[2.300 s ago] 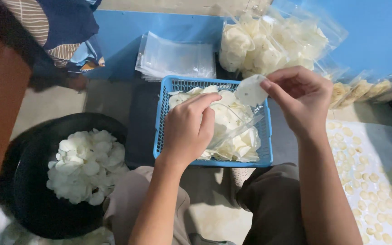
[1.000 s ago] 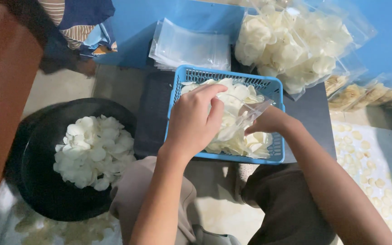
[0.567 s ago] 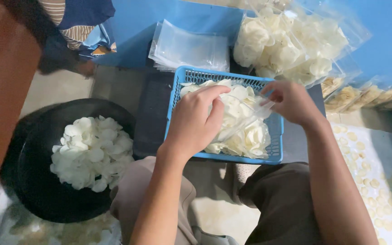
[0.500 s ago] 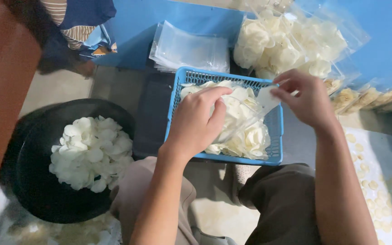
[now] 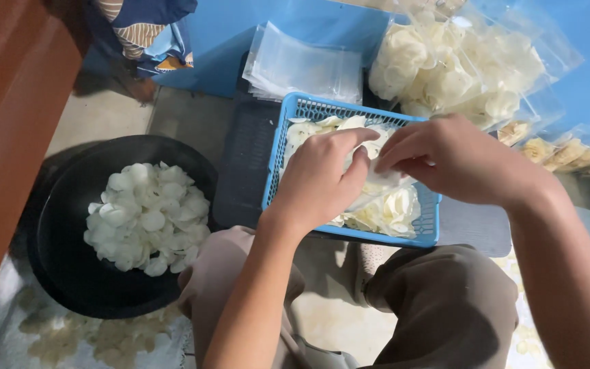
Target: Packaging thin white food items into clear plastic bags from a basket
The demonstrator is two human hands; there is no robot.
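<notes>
stack of empty clear plastic bags [image 5: 306, 63], flat and rectangular, lying behind the blue basket [image 5: 278, 147] against the blue wall. big clear bag of white crackers [image 5: 460, 65], bulging, top right behind the basket. further right, smaller clear packs of yellowish crackers [image 5: 568, 152] in a row along the wall. small clear bag [image 5: 382, 186] held open over the basket between the left hand [image 5: 319, 181] and right hand [image 5: 455, 158]. no labels, signs or screens seen.

Two hands, the left hand [image 5: 319, 181] and the right hand [image 5: 455, 160], meet over one blue basket [image 5: 278, 160] of white crackers. One black bowl [image 5: 63, 266] of crackers lies left of the left hand. One stack of empty clear bags [image 5: 305, 65] lies beyond both hands.
</notes>
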